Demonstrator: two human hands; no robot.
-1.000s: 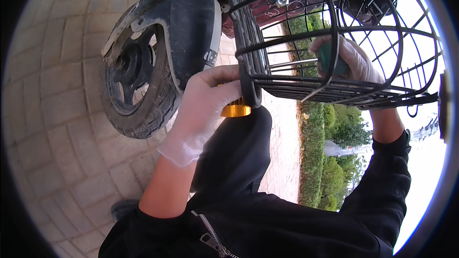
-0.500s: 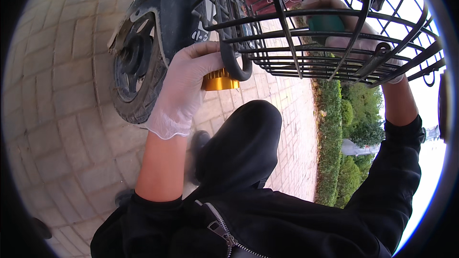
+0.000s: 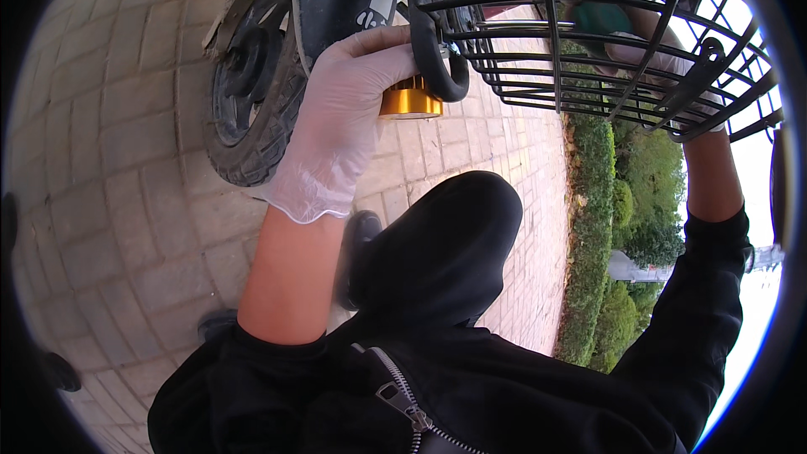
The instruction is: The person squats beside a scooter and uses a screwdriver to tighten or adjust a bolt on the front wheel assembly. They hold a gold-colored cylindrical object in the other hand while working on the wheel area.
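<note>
My left hand [image 3: 345, 105], in a clear thin glove, is closed at the front of the black wire basket [image 3: 555, 105]. Its fingers press round a gold-coloured metal lamp [image 3: 412, 103] below a curved black bar [image 3: 433, 59]. The fingertips are partly hidden behind that bar. Seen through the wires, my gloved right hand [image 3: 643, 46] wraps round the green handle [image 3: 601, 23] of what looks like a screwdriver. A thin metal shaft [image 3: 525, 25] runs from the handle toward the basket's front, where its tip is hidden.
An electric scooter's front wheel [image 3: 252, 76] and dark fender [image 3: 336, 0] stand left of the basket on brick paving [image 3: 126, 160]. My bent knee [image 3: 454, 235] is under the basket. A hedge [image 3: 588, 235] runs along the right.
In the picture, the basket, lamp and both hands have shifted right and slightly up. Both hands keep their grips, and the shaft behind the green handle shows more plainly.
</note>
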